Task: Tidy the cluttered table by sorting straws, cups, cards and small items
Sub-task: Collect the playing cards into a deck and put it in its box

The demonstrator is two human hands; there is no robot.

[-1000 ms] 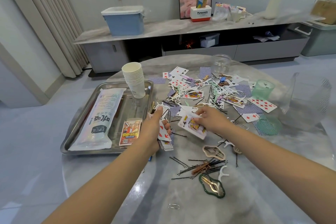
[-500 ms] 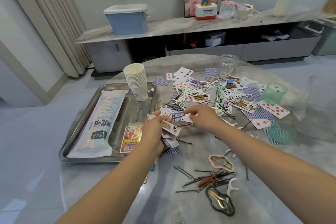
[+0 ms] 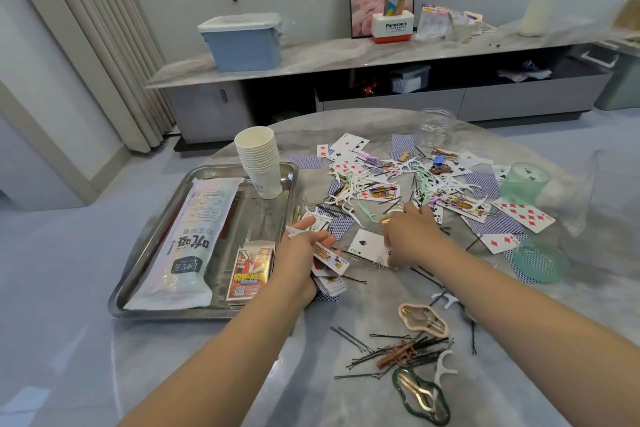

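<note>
My left hand [image 3: 300, 255] grips a stack of playing cards [image 3: 329, 269] just right of the metal tray [image 3: 152, 274]. My right hand [image 3: 410, 236] lies palm down over the scattered cards [image 3: 381, 191] with fingers curled, its thumb side on the two of spades [image 3: 367, 244]. A gold clip [image 3: 385, 220] shows at its fingertips. The tray holds a bag of straws [image 3: 188, 246], a stack of paper cups [image 3: 259, 159] and a card box [image 3: 251, 270]. Floss picks and hairpins are mixed among the cards.
A pile of black hairpins [image 3: 398, 354] and two hair clips [image 3: 420, 322] lie near the table's front. A green cup [image 3: 523, 182], a green lid [image 3: 540, 260] and a clear jar [image 3: 434, 128] stand at the right and back. A long cabinet [image 3: 346, 87] runs behind.
My right hand passed a face card to the stack in my left hand, then moved right and forward onto the scattered cards. The two of spades now lies uncovered.
</note>
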